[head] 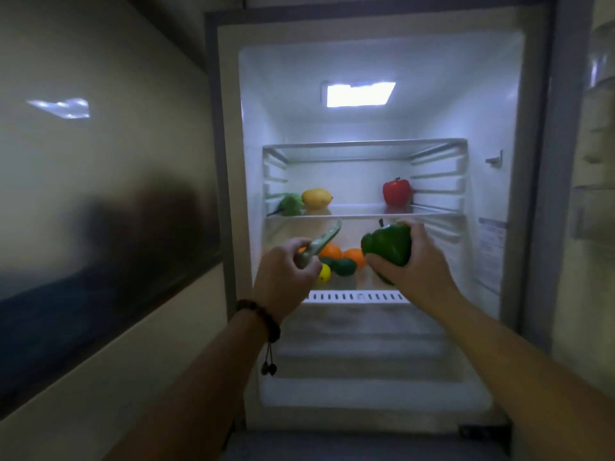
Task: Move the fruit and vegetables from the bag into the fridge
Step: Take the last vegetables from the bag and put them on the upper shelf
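i'm at the open fridge (532, 161) with both hands loaded, so the step in hand is setting down this pair of vegetables. from the left: my left hand (286, 271) is clamped on a long pale green pod (321, 246), which points up and to the right, towards the middle shelf (362, 215). my right hand (412, 261) is wrapped round a green pepper (387, 244), held in front of the space under that shelf. the two hands are near each other but apart, not touching.

the next move, as i judge it, calls for reaching further in and setting each piece on a bare patch without knocking what already lies there, then letting go. the bag is not in view, so i cannot tell how much is left to carry.

counting what is already inside: on the middle shelf, one leafy green vegetable (291, 204), one yellow fruit (316, 197) just beside it, and one red pepper (396, 191) well apart on the right. below, two oranges (331, 251), one small yellow fruit (324, 272) and one dark green piece (342, 266), partly hidden behind my hands.
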